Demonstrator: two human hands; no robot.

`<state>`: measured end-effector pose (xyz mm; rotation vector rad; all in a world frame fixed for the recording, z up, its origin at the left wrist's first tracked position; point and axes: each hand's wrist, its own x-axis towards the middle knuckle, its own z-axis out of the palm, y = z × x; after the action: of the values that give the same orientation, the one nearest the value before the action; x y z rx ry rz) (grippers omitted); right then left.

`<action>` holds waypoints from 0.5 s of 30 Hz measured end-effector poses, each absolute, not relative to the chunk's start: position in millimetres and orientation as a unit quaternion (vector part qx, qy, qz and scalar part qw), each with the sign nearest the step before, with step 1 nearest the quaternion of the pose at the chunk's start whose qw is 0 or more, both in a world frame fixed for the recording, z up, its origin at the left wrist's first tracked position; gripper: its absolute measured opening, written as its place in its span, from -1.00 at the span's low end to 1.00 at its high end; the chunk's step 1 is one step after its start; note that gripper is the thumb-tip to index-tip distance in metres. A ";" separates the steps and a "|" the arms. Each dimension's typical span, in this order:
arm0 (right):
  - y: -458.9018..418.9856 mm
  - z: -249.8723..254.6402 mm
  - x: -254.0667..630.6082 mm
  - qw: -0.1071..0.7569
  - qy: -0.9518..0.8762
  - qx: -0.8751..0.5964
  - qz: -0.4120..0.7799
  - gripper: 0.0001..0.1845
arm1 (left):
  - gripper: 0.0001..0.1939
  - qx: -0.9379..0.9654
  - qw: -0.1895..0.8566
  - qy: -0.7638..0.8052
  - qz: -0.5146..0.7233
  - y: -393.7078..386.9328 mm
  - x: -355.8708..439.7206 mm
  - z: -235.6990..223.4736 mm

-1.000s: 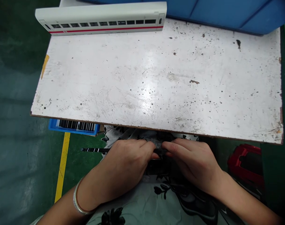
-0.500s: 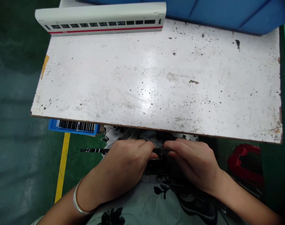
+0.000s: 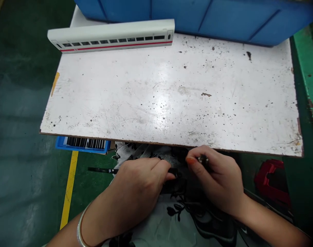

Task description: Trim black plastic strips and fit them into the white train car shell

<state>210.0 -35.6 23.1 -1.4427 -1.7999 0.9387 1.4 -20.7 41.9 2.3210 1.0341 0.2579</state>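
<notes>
My left hand (image 3: 142,183) is closed around a thin, glossy black strip (image 3: 101,170), seen edge-on. One end sticks out to the left over the floor, and a short dark piece shows past the fingertips on the right; the middle is hidden by the hand. To the right, apart from the strip, my right hand (image 3: 218,181) is curled with thumb and fingers closed on a small dark, shiny metallic thing (image 3: 203,159). Its kind cannot be made out. Both hands are over my lap, just in front of the table's near edge.
A white model train carriage (image 3: 112,37) with a red stripe lies at the back left of the scuffed white table (image 3: 135,96). Behind it stands a blue bin (image 3: 182,15). Below the table are a blue tray (image 3: 81,149) of upright dark pieces and a red object (image 3: 266,180).
My right hand has come off the black strip's right end and turned upward, showing the small metallic thing. My left hand keeps the strip. The view has shifted slightly.
</notes>
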 end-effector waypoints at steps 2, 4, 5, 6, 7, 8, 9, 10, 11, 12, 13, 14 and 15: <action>-35.4 27.4 211.1 0.329 -0.679 -0.565 0.332 -0.87 | -0.80 0.870 0.285 0.391 0.099 -20.7 0.6 44.8; -34.6 32.0 210.2 0.333 -0.683 -0.555 0.339 -0.87 | -0.81 0.870 0.276 0.395 0.100 -20.9 0.2 47.4; -33.9 34.0 209.0 0.335 -0.684 -0.546 0.349 -0.87 | -0.80 0.870 0.273 0.397 0.101 -21.1 0.3 48.6; -33.1 35.8 207.4 0.337 -0.683 -0.537 0.361 -0.88 | -0.79 0.870 0.270 0.400 0.102 -21.4 0.4 49.5; -32.1 37.3 205.6 0.340 -0.681 -0.529 0.375 -0.89 | -0.77 0.869 0.267 0.403 0.104 -21.8 0.6 50.2; -31.0 38.5 203.6 0.342 -0.679 -0.520 0.390 -0.91 | -0.76 0.869 0.266 0.405 0.107 -22.2 0.7 50.8; -29.7 39.4 201.7 0.343 -0.679 -0.508 0.404 -0.93 | -0.76 0.869 0.265 0.404 0.110 -22.7 0.7 51.4; -28.2 40.2 200.0 0.341 -0.683 -0.494 0.417 -0.94 | -0.76 0.869 0.263 0.403 0.112 -23.2 0.5 52.0; -26.6 40.9 198.6 0.336 -0.687 -0.480 0.429 -0.96 | -0.77 0.872 0.256 0.402 0.116 -23.6 -0.1 53.0; -24.9 41.9 197.8 0.333 -0.691 -0.470 0.438 -0.97 | -0.78 0.875 0.245 0.401 0.120 -23.8 -0.9 54.6; -23.1 43.0 197.6 0.333 -0.690 -0.465 0.443 -0.94 | -0.80 0.877 0.232 0.401 0.125 -23.7 -2.2 56.8; -21.3 44.4 198.0 0.341 -0.682 -0.471 0.444 -0.89 | -0.82 0.879 0.218 0.404 0.130 -23.2 -3.8 59.8; -19.6 46.1 198.9 0.356 -0.665 -0.483 0.444 -0.86 | -0.83 0.878 0.208 0.408 0.136 -22.6 -5.7 63.7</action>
<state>198.9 -19.6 46.1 -1.2485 -1.7174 1.1473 -5.7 -22.6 63.7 2.4445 1.1365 0.3774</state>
